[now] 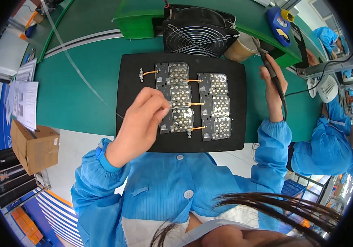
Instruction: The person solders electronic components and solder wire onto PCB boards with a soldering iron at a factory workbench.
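My left hand [137,123] is closed in a pinch above the left column of circuit boards [164,90]. A thin pale solder wire [77,68] runs down from the upper left to this hand; its end at the fingertips is hard to make out. My right hand [274,84] grips a dark soldering iron [273,74] right of the black mat [139,61], tip pointing up beside a beige cup [242,48]. A second column of boards [215,107] lies to the right. Short orange wires [196,103] join the two columns. Small connectors [141,75] sit on wire ends.
A black fan [199,35] with a wire guard stands behind the mat, between green boxes [137,26]. A blue solder spool holder [279,24] is at the far right. Papers [26,99] and a cardboard box [36,146] are left. Another person's blue sleeve [320,144] shows at right.
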### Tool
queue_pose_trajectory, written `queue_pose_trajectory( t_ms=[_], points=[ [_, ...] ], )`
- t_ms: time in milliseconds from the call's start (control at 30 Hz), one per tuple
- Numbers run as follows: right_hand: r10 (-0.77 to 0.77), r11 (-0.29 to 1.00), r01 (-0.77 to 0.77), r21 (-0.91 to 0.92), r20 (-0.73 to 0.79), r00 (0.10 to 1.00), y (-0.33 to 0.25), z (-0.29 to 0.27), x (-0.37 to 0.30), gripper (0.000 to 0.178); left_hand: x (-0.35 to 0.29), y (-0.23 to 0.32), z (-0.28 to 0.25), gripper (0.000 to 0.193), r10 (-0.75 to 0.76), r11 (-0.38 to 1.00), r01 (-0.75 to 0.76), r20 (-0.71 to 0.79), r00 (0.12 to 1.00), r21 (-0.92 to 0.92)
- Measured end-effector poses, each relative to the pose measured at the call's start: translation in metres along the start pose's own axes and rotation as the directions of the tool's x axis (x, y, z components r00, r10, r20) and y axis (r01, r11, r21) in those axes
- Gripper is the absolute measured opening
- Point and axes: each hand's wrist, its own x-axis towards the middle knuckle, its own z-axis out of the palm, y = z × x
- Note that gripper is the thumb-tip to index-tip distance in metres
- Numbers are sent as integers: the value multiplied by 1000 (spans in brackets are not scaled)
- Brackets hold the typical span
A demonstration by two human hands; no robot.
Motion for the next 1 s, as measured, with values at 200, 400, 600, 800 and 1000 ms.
queue_pose_trajectory(
  t_ms=[200,400,600,800,1000],
  points=[
    [-94,945,20,327,212,973,-48,8,-48,37,16,31,25,10,7,982,31,201,980,-185],
    [-206,857,-31,514,397,895,-104,11,-80,50,20,48,52,19,184,981,-192,316,931,-5],
    [-101,684,-397,612,618,780,-87,-5,-77,47,23,55,13,27,107,851,-336,493,863,404],
    [-45,654,-547,522,749,661,-74,5,-75,42,15,10,24,17,34,998,-6,439,898,-65],
    [-140,911,-102,399,533,834,-47,-5,-43,41,31,17,2,13,-91,972,74,69,993,224]
  ],
)
